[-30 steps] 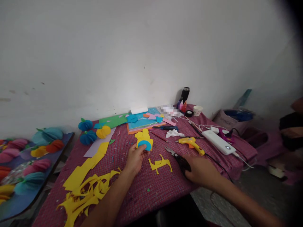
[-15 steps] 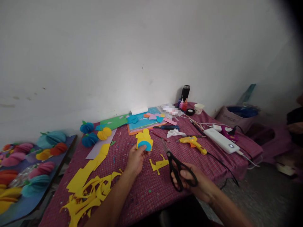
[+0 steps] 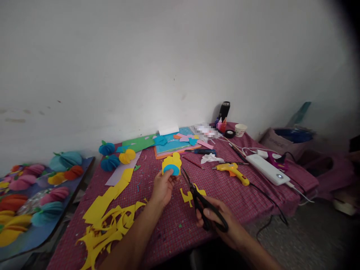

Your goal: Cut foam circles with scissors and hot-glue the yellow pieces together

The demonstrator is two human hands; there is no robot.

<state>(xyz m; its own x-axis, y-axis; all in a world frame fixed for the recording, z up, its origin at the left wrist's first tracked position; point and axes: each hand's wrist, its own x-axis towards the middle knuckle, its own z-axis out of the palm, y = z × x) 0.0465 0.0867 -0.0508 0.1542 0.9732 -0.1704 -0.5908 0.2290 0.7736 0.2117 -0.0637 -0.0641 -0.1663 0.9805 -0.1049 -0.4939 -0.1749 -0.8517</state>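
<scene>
Paper, yellow [image 3: 172, 160] and cut with rounded bumps along its top edge, sits above the middle of the table [image 3: 168, 232], held in the left hand [image 3: 163, 187]. A smooth blue oval [image 3: 176, 171] lies over its lower part, partly covered by the thumb. The left hand pinches both between thumb and fingers. The right hand [image 3: 221, 215] is curled around the black handles of the scissors [image 3: 192, 189], whose tips point up toward the paper, near its right edge and slightly apart.

A white cup [image 3: 241, 130] with red marks stands upright at the back right; what it holds, I cannot tell. Left of it are a roll of black tape [image 3: 230, 134], small bottles [image 3: 223, 126] with red, pink and dark blue color, and a black flask [image 3: 224, 111] standing against the wall. On the floor to the right, a pale sack [image 3: 272, 144] has something blue [image 3: 294, 135] in its open top.

A yellow cutout scrap [image 3: 187, 197] lies behind the scissors, with a yellow glue gun [image 3: 233, 172] and a white power bank [image 3: 267, 169] farther right. Yellow scraps [image 3: 112, 228] pile up at the left, and a blue board [image 3: 46, 232] beside the table carries colorful paper pumpkins [image 3: 47, 213].
</scene>
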